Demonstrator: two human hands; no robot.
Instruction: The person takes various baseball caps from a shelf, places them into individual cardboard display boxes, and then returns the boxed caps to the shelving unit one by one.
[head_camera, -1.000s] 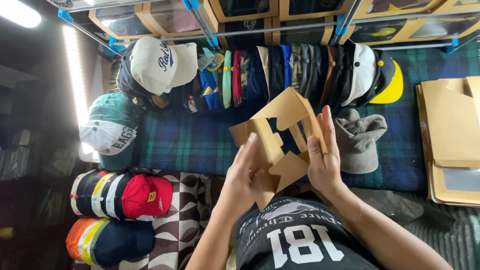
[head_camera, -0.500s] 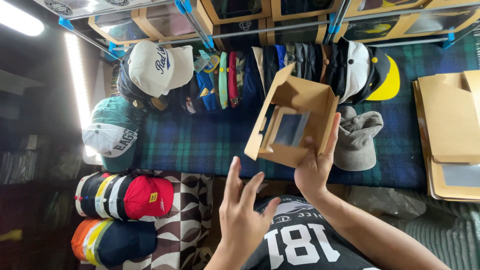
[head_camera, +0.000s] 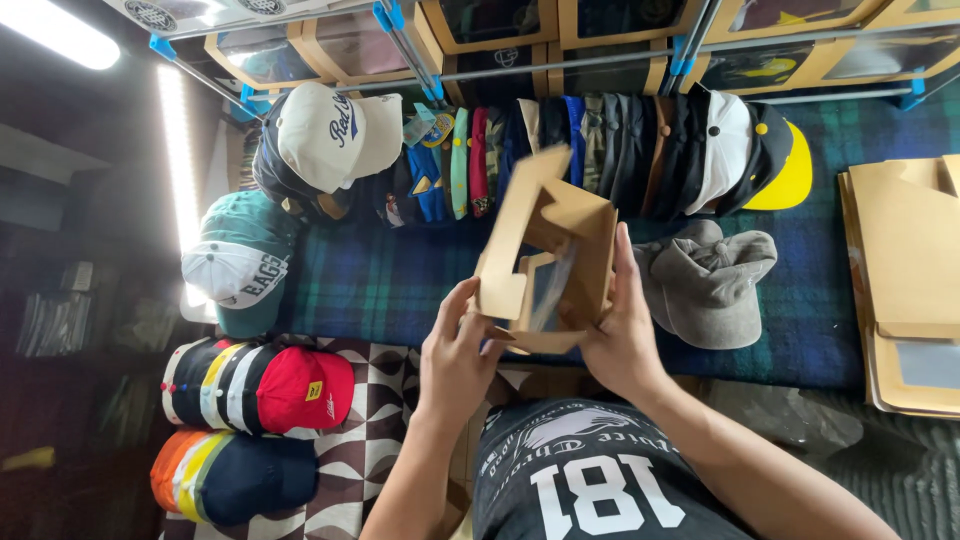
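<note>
Box held upright between 2 hands

Box (head_camera: 548, 250) long axis runs up; left hand (head_camera: 458, 352) pinches its lower-left flap, right hand (head_camera: 618, 335) clasps the right wall, equally near.

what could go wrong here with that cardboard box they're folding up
1. The cardboard window box is held in the air by both the left hand and right hand; its clear window panel could crease or pop loose if it is squeezed.
2. The box looks only partly formed, so a flap might bend the wrong way.
3. If dropped, it could land on the grey cap just beside it.
</note>
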